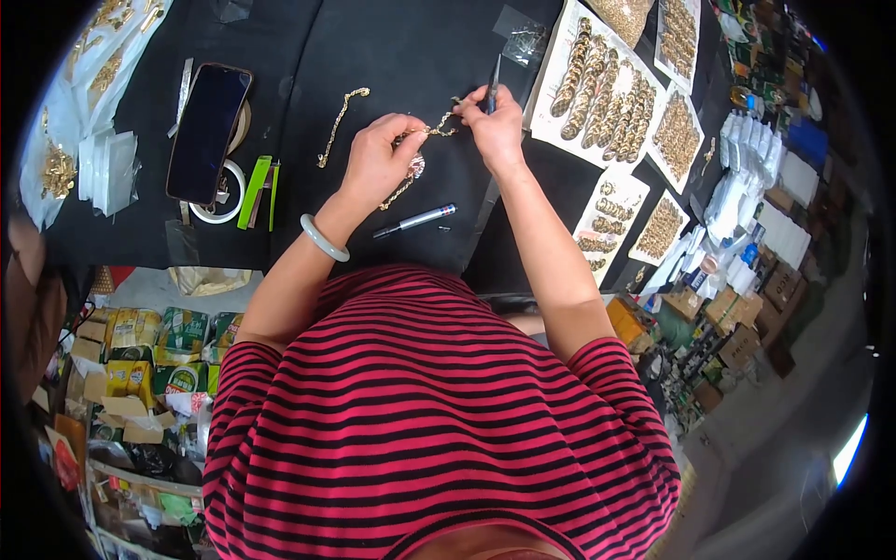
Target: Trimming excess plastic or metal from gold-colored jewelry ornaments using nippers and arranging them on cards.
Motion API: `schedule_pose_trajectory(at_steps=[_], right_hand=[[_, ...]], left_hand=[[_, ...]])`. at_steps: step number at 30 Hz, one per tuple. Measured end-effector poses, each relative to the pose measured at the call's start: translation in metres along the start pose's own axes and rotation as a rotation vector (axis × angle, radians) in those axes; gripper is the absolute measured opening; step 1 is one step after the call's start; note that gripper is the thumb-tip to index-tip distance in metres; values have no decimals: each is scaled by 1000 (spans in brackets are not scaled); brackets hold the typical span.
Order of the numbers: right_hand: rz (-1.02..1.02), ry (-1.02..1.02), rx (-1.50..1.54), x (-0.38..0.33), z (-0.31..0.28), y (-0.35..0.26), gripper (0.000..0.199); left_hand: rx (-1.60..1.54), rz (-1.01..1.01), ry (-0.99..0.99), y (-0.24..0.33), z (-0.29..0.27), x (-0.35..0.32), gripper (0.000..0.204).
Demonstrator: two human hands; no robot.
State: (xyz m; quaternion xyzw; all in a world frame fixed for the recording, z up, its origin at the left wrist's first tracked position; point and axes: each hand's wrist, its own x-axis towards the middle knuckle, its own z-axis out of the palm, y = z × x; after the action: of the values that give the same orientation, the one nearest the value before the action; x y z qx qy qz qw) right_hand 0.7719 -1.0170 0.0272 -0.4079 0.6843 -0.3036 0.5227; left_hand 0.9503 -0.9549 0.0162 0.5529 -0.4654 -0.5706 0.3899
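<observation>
My left hand (381, 159), with a pale bangle (323, 239) on its wrist, pinches a gold chain (442, 128) between thumb and fingertips. Below that hand a round shiny pendant (416, 166) and more chain (399, 194) show, partly hidden by the fingers. My right hand (498, 131) is closed round a slim dark pointed tool (495, 82), whose tip points away from me; I cannot tell its exact kind. Its fingertips are at the chain's right end. A separate length of gold chain (338, 127) lies to the left on the black cloth (308, 47).
Left stand a phone (209, 131), a roll of tape (220, 194), a green stapler (256, 196) and bags of gold parts (58, 168). A silver pen (416, 220) lies near me. Right are white sheets (546, 117) with rows of gold chain (607, 93) and piles of small gold pieces (676, 131).
</observation>
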Motion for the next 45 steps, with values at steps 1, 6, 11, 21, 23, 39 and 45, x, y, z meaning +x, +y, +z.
schedule_pose_trajectory(at_steps=[1, 6, 11, 21, 23, 39, 45], right_hand=[[-16, 33, -41, 6, -2, 7, 11], [-220, 125, -535, 3, -8, 12, 12], [-192, 188, -674, -2, -10, 14, 14], [-385, 262, -783, 6, 13, 13, 17], [-479, 268, -860, 5, 13, 17, 17], [-191, 43, -145, -24, -3, -8, 14], [6, -14, 217, -34, -3, -22, 21]], left_hand=[[-7, -4, -2, 2, -1, 0, 13], [-32, -14, 2, -1, 0, -1, 12], [-26, -6, -5, -3, 2, 0, 12], [-18, 26, 17, 1, 3, 3, 12], [-36, 6, 23, 3, 3, 2, 12], [-34, 51, 43, 3, 12, 19, 11], [-73, 16, 21, 3, 17, 16, 11]])
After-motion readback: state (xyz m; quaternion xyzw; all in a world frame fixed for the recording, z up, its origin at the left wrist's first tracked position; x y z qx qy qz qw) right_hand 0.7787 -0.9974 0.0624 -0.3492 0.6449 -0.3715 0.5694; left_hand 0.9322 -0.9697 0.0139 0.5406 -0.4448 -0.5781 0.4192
